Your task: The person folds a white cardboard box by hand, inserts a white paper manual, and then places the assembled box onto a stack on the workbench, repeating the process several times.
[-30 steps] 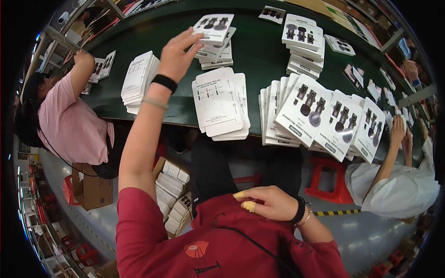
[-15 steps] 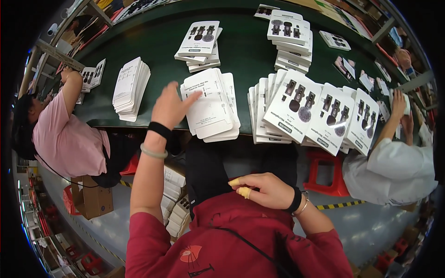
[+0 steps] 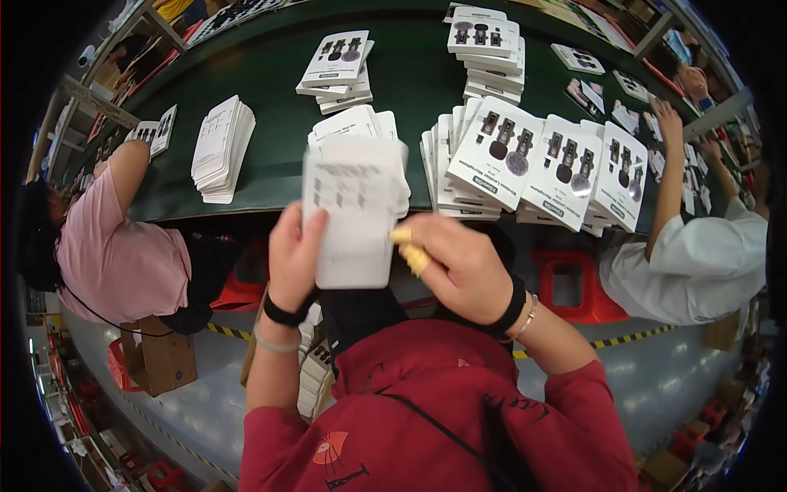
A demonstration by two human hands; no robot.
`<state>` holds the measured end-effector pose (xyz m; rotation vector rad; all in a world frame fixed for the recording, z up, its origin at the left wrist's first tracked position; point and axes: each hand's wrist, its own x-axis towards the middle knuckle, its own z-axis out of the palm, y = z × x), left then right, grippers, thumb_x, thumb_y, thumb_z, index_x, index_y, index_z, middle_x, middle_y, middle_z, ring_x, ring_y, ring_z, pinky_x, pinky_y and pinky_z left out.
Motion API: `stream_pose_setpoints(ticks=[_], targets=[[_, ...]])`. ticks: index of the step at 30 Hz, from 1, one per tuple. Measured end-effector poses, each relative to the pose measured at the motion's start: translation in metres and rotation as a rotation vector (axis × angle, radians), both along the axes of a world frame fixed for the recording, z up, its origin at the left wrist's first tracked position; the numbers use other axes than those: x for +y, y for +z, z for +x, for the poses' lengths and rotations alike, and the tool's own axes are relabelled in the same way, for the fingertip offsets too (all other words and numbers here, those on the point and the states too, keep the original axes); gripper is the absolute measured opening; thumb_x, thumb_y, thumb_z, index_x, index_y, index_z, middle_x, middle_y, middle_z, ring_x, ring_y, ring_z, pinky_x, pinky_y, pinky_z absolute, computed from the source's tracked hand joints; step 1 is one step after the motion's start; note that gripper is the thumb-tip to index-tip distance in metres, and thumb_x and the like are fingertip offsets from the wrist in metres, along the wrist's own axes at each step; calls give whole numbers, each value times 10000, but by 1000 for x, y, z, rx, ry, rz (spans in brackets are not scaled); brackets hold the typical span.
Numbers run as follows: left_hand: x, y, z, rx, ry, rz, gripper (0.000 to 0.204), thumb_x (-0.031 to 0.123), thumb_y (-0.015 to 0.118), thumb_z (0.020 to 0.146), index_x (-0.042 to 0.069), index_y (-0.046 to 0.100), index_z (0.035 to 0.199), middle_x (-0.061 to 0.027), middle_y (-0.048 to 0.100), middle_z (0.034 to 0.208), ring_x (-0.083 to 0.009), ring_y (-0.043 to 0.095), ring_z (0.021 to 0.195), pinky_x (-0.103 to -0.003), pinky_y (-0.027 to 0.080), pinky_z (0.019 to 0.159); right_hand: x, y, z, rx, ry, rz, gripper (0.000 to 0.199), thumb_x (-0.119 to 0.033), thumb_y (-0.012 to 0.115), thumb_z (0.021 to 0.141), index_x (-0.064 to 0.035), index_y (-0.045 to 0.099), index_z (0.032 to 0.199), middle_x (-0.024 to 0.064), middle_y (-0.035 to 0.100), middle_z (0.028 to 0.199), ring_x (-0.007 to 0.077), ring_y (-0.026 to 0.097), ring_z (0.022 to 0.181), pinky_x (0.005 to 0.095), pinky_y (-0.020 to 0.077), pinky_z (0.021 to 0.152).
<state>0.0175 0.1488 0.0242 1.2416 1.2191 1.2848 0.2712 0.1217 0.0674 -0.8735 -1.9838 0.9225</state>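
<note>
A flat white printed carton (image 3: pixel 354 221), slightly blurred, is held up in front of the table's near edge. My left hand (image 3: pixel 297 250) grips it along its left side, thumb across the face. At the carton's right edge, my right hand (image 3: pixel 463 262) has thumb and fingers drawn together in a pinch; yellow coverings wrap two of its fingertips. Whether those tips grip the edge or only touch it is hard to see. Just behind lies a stack of similar flat cartons (image 3: pixel 348 123), partly hidden by the held one.
To the right, product boxes with microphone pictures (image 3: pixel 496 152) lean in overlapping rows on the green table (image 3: pixel 275 139). Further stacks (image 3: pixel 336 61) stand behind, and flat cartons (image 3: pixel 221 152) sit left. Co-workers in a pink shirt (image 3: pixel 123 234) and white top (image 3: pixel 684 266) flank me.
My left hand has taken a carton from the stack and brought it toward me. My right hand has risen from my lap to the carton's right edge. The view has shifted slightly.
</note>
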Motion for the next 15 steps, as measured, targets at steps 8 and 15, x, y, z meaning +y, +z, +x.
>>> stream_pose_setpoints(ticks=[8, 15], targets=[[-84, -14, 19, 81, -255, 88, 315, 74, 624, 957, -11, 548, 1250, -96, 629, 1178, -177, 609, 990, -293, 475, 897, -6, 7, -4, -217, -225, 54, 246, -187, 759, 857, -3, 666, 990, 137, 585, 944, 294, 621, 756, 337, 520, 663], [-102, -29, 19, -650, -777, -529, 804, 172, 699, 837, 4, 301, 1515, -179, 493, 1432, -266, 503, 1318, -394, 395, 1107, -13, 3, 13, -265, 189, 15, 280, -283, 755, 867, -47, 634, 955, 131, 552, 823, 303, 608, 716, 370, 488, 596]])
